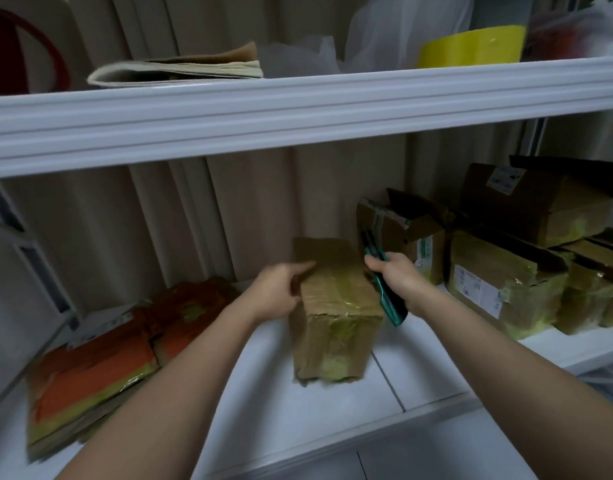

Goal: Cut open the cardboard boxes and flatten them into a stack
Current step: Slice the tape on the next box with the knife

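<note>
A brown cardboard box wrapped in yellowish tape stands on the white shelf, one flap raised at its far end. My left hand grips the box's upper left edge, forefinger stretched along the top. My right hand holds a teal and black box cutter at the box's upper right corner. To the left lies a stack of flattened cardboard with orange print and yellow tape.
Several more taped boxes stand at the right of the shelf, some with open flaps. The upper shelf overhangs, carrying folded paper bags, a yellow tape roll and plastic bags. A curtain hangs behind.
</note>
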